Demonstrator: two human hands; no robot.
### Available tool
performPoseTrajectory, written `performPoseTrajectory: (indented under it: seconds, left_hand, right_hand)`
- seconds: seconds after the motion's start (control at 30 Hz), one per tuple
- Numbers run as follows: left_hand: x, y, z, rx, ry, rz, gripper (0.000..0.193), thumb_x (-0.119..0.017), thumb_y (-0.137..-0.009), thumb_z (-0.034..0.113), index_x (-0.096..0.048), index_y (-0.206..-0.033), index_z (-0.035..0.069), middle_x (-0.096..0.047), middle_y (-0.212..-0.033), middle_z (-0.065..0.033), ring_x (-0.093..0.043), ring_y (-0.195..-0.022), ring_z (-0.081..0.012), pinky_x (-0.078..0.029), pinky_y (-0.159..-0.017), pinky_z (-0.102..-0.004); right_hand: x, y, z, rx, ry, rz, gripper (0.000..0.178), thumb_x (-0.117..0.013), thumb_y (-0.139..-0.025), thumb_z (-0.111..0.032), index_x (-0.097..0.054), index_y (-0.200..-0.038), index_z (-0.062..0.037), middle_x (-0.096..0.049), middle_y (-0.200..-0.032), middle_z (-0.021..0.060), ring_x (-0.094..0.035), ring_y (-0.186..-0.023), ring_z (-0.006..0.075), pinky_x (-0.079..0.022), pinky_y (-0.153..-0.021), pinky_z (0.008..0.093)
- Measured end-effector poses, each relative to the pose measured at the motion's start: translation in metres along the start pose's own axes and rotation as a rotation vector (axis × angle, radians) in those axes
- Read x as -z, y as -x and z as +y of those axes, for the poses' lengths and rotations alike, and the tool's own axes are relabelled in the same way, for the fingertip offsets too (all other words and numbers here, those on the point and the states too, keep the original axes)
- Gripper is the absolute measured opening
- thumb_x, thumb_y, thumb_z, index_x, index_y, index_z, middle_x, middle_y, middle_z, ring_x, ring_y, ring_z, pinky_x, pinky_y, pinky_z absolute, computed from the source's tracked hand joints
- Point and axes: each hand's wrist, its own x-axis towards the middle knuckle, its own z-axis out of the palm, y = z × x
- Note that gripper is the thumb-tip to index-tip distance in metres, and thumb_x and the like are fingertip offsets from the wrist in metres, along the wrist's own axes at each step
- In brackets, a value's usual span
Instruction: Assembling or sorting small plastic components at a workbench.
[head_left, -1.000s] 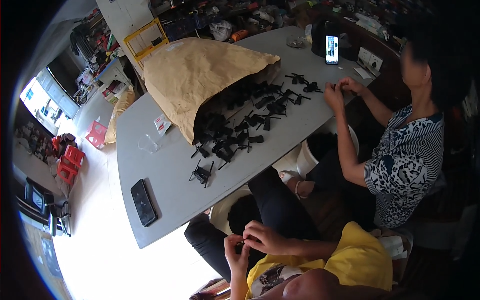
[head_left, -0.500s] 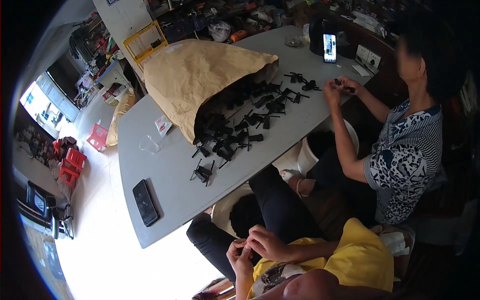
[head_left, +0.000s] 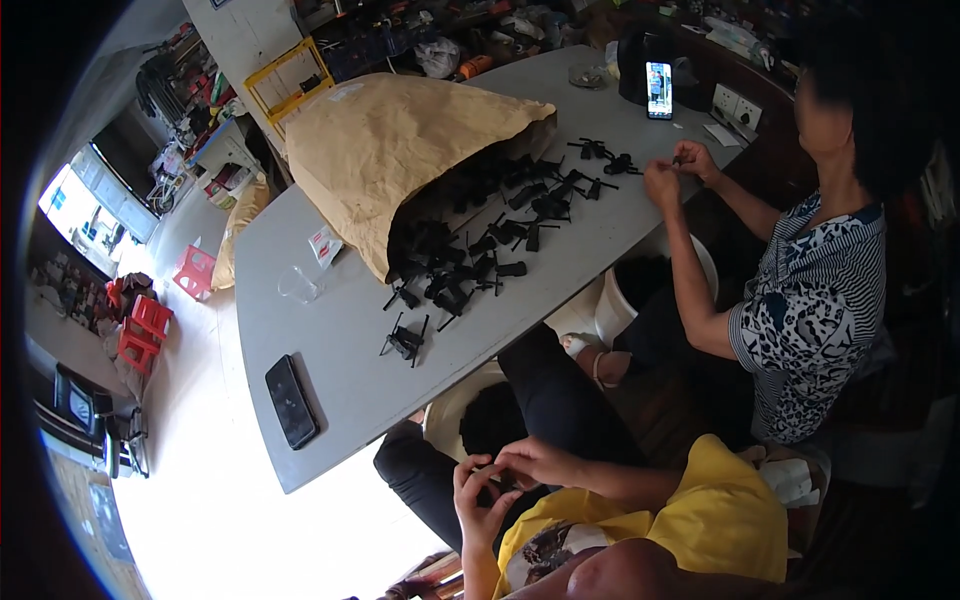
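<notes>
Above my lap, just off the table's near edge, my left hand [head_left: 478,502] and my right hand [head_left: 540,463] meet at the fingertips. Both are closed in a pinch on a small dark piece [head_left: 503,482], mostly hidden by the fingers; its exact kind cannot be made out. On the grey table [head_left: 360,385] lies a loose pile of small black plastic parts [head_left: 450,265] with thin prongs. The pile spills from the mouth of a large brown paper sack [head_left: 370,150]. One pronged black part [head_left: 404,342] lies apart from the pile, toward me.
Below the table edge stand a tub [head_left: 447,425] with black contents by my legs and a white bucket [head_left: 612,312]. A co-worker [head_left: 810,310] sits at right, handling a small dark piece. A phone [head_left: 291,402], clear cup [head_left: 298,287] and lit phone [head_left: 659,92] stand or lie on the table.
My fingers have shifted: the left thumb and fingers are spread wider around the dark piece, and my right hand has moved slightly up. The co-worker's hands have also shifted a little.
</notes>
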Motion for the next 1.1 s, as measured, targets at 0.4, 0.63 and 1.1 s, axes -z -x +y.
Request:
performPoseTrajectory:
  seconds: [0.4, 0.63, 1.1]
  left_hand:
    - [-0.003, 0.012, -0.010, 0.350, 0.253, 0.196, 0.022, -0.064, -0.073, -0.005, -0.054, -0.092, -0.001, -0.059, -0.084, -0.0072, -0.052, -0.061, -0.0078, -0.041, -0.054, -0.0187]
    - [0.004, 0.011, -0.020, 0.108, 0.056, 0.105, 0.016, -0.066, -0.071, -0.003, -0.059, -0.084, -0.001, -0.058, -0.085, -0.0086, -0.055, -0.071, -0.0145, -0.043, -0.062, -0.0227]
    - [0.015, 0.020, -0.014, 0.347, 0.406, 0.245, 0.006, -0.053, -0.080, 0.004, -0.055, -0.083, -0.001, -0.051, -0.087, -0.0064, -0.044, -0.054, -0.0073, -0.035, -0.046, -0.0189]
  right_hand:
    - [-0.007, 0.009, -0.011, 0.367, 0.258, 0.152, 0.011, -0.053, -0.090, -0.014, -0.055, -0.097, -0.0055, -0.052, -0.072, 0.0005, -0.048, -0.060, 0.0033, -0.039, -0.051, 0.0211]
    - [-0.026, 0.004, -0.016, 0.538, 0.522, 0.154, 0.014, -0.060, -0.086, -0.013, -0.052, -0.091, -0.0031, -0.055, -0.075, 0.0016, -0.050, -0.062, 0.0051, -0.041, -0.054, 0.0216]
    - [-0.032, -0.117, -0.073, 0.993, 1.031, 0.325, 0.016, -0.060, -0.080, -0.014, -0.051, -0.091, -0.0063, -0.052, -0.088, 0.0080, -0.057, -0.073, 0.0259, -0.047, -0.061, 0.0362]
